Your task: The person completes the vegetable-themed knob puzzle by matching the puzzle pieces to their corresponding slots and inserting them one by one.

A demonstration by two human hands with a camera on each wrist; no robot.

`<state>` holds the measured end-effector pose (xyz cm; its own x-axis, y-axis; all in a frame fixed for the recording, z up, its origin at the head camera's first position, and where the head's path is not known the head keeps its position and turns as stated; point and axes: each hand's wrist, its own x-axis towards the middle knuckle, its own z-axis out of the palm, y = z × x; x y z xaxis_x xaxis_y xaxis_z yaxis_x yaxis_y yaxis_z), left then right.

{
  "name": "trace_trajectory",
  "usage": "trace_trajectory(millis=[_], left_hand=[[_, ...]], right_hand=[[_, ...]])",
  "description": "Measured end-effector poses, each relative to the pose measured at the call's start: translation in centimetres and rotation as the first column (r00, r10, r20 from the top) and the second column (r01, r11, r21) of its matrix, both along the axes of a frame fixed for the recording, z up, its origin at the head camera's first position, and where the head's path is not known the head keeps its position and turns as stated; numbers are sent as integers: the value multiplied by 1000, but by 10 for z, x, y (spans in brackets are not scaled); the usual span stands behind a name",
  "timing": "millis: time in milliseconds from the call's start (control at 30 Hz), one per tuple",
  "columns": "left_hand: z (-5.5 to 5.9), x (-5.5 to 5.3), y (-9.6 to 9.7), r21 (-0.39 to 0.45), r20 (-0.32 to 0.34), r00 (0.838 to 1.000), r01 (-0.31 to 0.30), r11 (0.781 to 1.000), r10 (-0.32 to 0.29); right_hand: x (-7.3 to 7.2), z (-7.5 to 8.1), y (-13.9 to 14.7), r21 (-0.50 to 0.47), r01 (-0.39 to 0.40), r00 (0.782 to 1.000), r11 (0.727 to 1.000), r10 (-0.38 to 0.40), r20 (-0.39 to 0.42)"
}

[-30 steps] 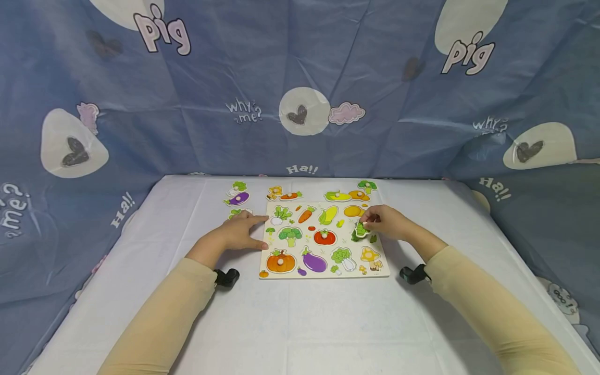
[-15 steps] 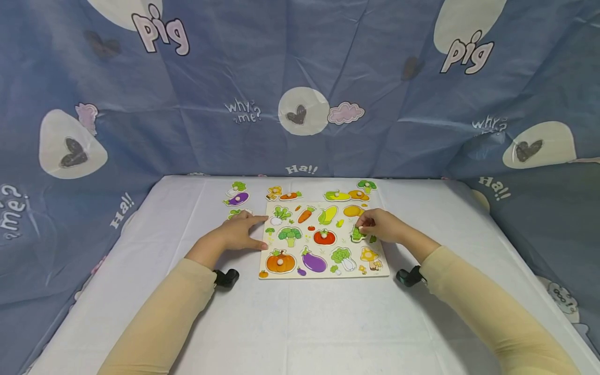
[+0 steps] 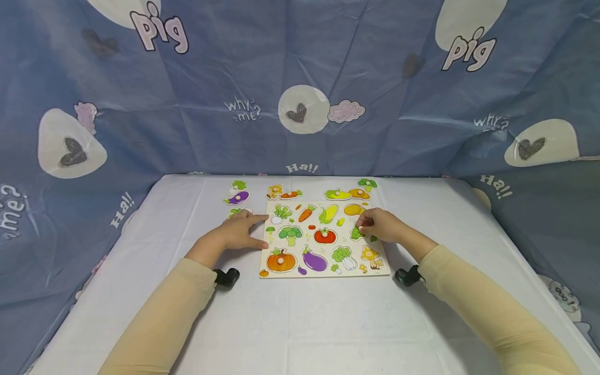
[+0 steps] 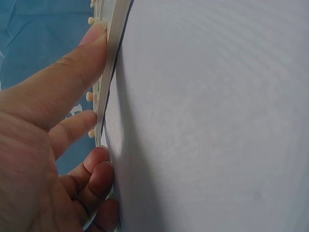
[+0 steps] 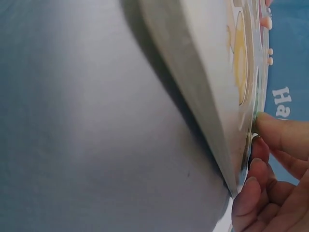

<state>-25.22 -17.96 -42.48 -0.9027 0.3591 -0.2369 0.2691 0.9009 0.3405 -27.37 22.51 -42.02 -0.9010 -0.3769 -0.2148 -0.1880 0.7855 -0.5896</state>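
Observation:
A wooden vegetable puzzle board (image 3: 323, 275) lies flat on the white-covered table. My left hand (image 3: 236, 230) rests at its left side, thumb and forefinger extended against the edge (image 4: 114, 48); the other fingers bend loosely. Over the right part of the board, my right hand (image 3: 386, 226) pinches a green vegetable puzzle piece (image 3: 357, 233) between thumb and fingers. That piece sits at the green picture there, partly hidden by the fingertips. Knobbed tomato (image 3: 325, 237) and pumpkin (image 3: 281, 262) pieces lie in their slots on the board.
Behind the board lie loose knobbed pieces: eggplant (image 3: 237, 198), mushroom (image 3: 274, 191), carrot (image 3: 291, 195), corn (image 3: 338, 194), potato (image 3: 359, 194) and broccoli (image 3: 367, 184). Another green-topped piece (image 3: 235, 212) is partly covered by the left hand. A blue printed cloth (image 3: 211, 146) hangs behind the table.
My right hand has brought the green piece slightly down and left, from tilted above the board to flat at its picture. My left hand stays in place.

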Motion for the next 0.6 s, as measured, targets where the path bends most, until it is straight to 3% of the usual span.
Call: trace_trajectory(millis=[600], left_hand=[[-2,-2,-1,13,-13,1000,1,1000,0]], right_hand=[[-1,1,-2,-3,12,999,1000,-12,35]])
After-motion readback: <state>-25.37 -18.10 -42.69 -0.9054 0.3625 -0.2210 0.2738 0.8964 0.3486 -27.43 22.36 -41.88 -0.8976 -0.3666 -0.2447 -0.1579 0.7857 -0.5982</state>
